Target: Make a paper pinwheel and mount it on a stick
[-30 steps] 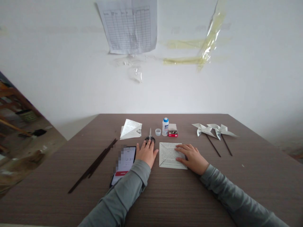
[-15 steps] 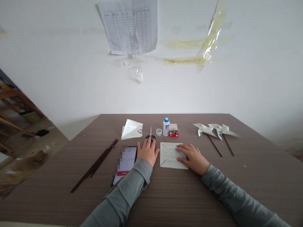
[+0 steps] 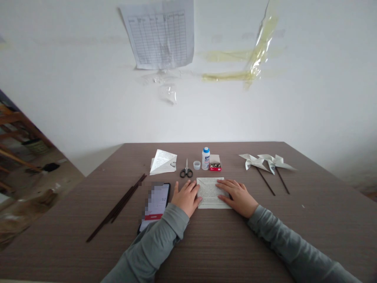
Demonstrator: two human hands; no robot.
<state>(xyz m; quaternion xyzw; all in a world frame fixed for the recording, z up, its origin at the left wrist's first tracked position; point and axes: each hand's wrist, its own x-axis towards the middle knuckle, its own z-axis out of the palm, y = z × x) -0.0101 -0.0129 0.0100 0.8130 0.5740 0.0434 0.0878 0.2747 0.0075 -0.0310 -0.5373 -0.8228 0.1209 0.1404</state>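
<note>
Left hand (image 3: 186, 199) and right hand (image 3: 240, 199) both palm-down, fingers loosely spread, printed paper (image 3: 209, 195) flat between them, roughly square, no clear long axis, right hand overlapping it more.

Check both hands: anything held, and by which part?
Nothing is gripped. The right hand lies spread over the right side of the printed sheet; the left hand is at its left edge.

Left hand (image 3: 185, 199) palm down, fingers (image 3: 176, 190) spread; right hand (image 3: 240, 198) palm down, thumb (image 3: 225, 199) apart. Forearms (image 3: 149, 245) converge from below, wrists apart; finger pressure hard to judge from this view
</note>
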